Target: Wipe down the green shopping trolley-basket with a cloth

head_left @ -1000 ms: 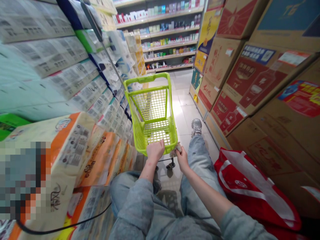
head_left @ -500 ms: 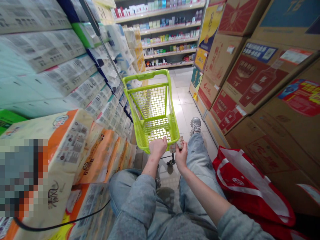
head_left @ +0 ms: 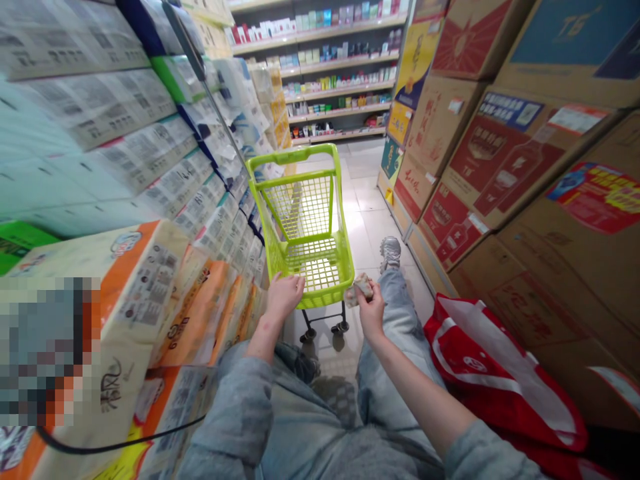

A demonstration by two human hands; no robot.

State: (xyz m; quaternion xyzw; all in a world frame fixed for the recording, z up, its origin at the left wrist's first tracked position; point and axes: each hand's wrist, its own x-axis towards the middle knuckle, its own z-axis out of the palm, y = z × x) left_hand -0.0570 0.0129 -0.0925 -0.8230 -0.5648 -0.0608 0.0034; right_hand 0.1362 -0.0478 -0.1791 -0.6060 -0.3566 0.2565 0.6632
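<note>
A lime-green shopping cart (head_left: 305,220) with an empty mesh basket stands in the aisle ahead of me. My left hand (head_left: 284,295) is at the cart's near left corner, fingers loosely curled and apart, touching or just off the rim. My right hand (head_left: 370,308) is closed on a small crumpled beige cloth (head_left: 361,287), held just right of the cart's near edge and apart from it. My legs in light jeans stretch below, one sneaker (head_left: 390,252) out on the tiled floor.
Stacked tissue packs (head_left: 150,280) wall the left side close by. Cardboard cartons (head_left: 500,167) pile up on the right, with a red and white bag (head_left: 500,373) at their foot. A black cable (head_left: 125,440) crosses the lower left. Shelves of goods (head_left: 340,67) close the aisle's far end.
My left hand has let go of the cart's near rim and shifted left with fingers loosened. The right hand with the cloth has drawn back from the rim. The cart sits slightly farther away.
</note>
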